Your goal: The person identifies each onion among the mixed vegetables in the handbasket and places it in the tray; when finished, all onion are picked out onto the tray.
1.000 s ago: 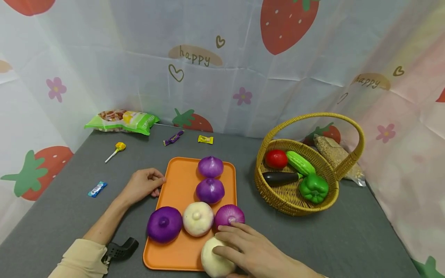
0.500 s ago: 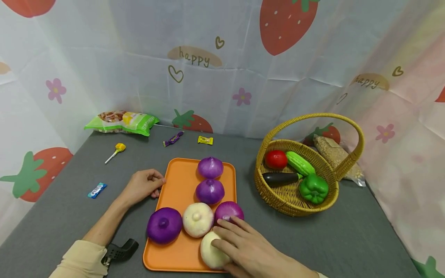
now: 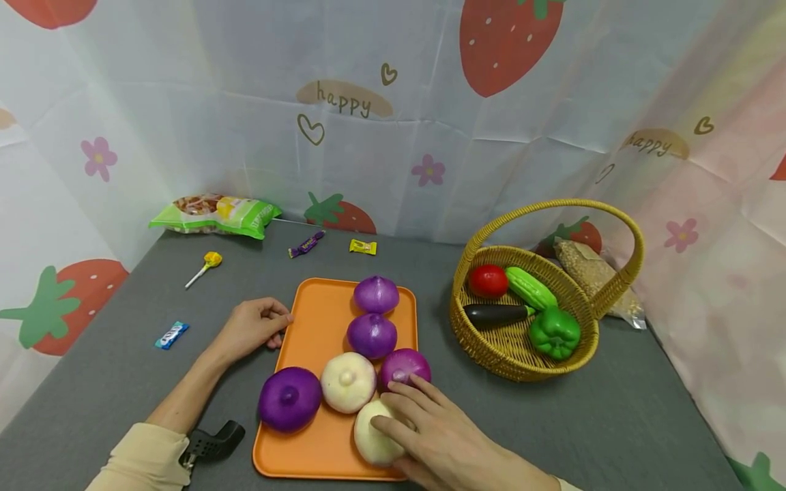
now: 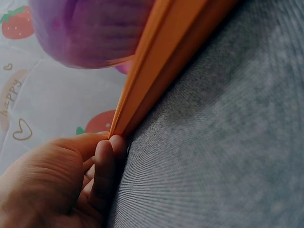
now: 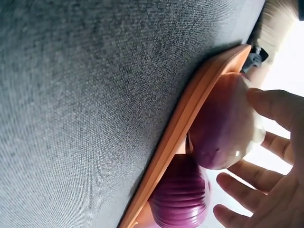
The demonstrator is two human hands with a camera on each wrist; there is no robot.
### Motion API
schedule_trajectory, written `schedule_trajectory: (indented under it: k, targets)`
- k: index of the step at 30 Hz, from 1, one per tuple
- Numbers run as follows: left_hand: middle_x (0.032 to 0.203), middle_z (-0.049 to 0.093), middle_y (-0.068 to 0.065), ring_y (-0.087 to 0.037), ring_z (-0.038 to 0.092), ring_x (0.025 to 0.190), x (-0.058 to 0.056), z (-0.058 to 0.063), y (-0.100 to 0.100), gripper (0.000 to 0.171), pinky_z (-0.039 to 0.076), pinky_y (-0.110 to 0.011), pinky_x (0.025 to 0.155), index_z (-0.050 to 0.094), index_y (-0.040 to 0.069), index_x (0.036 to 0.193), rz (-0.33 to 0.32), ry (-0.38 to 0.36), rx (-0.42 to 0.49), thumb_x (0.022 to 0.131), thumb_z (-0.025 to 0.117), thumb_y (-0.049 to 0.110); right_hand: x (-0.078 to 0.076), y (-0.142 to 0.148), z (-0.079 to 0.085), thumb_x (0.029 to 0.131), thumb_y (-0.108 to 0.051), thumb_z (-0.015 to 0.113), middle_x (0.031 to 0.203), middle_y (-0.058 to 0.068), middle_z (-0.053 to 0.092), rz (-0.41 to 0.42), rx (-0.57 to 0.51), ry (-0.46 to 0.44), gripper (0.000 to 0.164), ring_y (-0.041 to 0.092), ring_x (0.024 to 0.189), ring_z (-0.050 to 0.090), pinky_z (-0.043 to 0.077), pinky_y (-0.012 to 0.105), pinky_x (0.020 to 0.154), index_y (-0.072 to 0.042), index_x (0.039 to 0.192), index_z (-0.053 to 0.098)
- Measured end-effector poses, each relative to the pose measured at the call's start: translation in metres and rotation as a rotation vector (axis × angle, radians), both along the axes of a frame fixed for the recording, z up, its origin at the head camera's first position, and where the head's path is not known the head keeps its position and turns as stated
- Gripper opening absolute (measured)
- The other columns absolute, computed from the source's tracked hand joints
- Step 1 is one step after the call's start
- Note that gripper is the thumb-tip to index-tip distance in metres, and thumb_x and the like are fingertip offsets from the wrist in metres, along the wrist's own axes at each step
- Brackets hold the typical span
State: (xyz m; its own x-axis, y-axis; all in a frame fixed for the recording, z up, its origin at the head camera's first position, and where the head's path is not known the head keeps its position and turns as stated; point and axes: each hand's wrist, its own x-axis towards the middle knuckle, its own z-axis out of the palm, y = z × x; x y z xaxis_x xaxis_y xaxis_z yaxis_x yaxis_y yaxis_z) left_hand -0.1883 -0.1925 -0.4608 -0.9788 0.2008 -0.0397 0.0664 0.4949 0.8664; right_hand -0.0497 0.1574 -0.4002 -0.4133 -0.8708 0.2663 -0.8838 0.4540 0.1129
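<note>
My left hand pinches the left rim of the orange tray between thumb and fingers; the left wrist view shows the fingertips right at the tray's edge. My right hand lies over a white-and-purple toy turnip at the tray's near right corner. Seen from the right wrist, its fingers are spread and fairly straight, and the thumb is at the turnip's side. Just beyond stands a ribbed purple onion. Also on the tray are another white turnip and several purple onions.
Right of the tray stands a wicker basket holding a tomato, cucumber, eggplant and green pepper. A bag of grain lies behind it. At the left are a green snack bag, a lollipop and several wrapped candies.
My right hand has pushed the near turnip up and left, farther onto the tray. The neighbouring turnip and onions have shifted slightly. My left hand has stayed at the rim.
</note>
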Motion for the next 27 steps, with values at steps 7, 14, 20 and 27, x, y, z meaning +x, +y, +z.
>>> schedule_trajectory:
  k: [7,14,20,27]
  targets:
    - [0.072,0.068,-0.005,-0.012,0.064,0.055,0.0007,-0.0006,-0.0004,0.022,0.056,-0.026,0.054,0.066,-0.001,0.102,0.001,-0.008,0.008,0.095,0.065,0.02,0.0,-0.0003,0.0007,0.08,-0.044,0.077,0.134,0.004,0.058,-0.017,0.023,-0.004,0.063,0.022,0.129,0.052,0.042,0.044,0.111,-0.022,0.133,0.052]
    - [0.072,0.068,-0.005,-0.012,0.064,0.055,0.0016,-0.0003,-0.0016,0.022,0.056,-0.026,0.054,0.066,0.0,0.102,0.006,-0.006,0.014,0.095,0.065,0.02,-0.0007,-0.0006,0.0011,0.079,-0.046,0.077,0.135,0.004,0.058,-0.013,0.034,-0.013,0.064,0.022,0.13,0.051,0.042,0.044,0.111,-0.023,0.133,0.052]
    - [0.072,0.068,-0.005,-0.012,0.064,0.055,0.002,0.0005,-0.002,0.022,0.056,-0.026,0.054,0.066,-0.001,0.102,0.006,-0.007,0.016,0.095,0.064,0.02,-0.0012,-0.0009,0.0014,0.079,-0.045,0.077,0.135,0.004,0.057,-0.009,0.034,-0.013,0.064,0.022,0.13,0.051,0.042,0.044,0.11,-0.023,0.134,0.052]
    - [0.072,0.068,-0.004,-0.012,0.064,0.055,0.0023,0.0011,-0.0017,0.022,0.056,-0.026,0.055,0.066,0.0,0.103,0.003,-0.013,0.005,0.095,0.064,0.021,-0.0021,-0.001,0.0029,0.081,-0.046,0.076,0.134,0.005,0.058,-0.001,-0.001,0.001,0.062,0.023,0.129,0.052,0.044,0.044,0.109,-0.022,0.133,0.053]
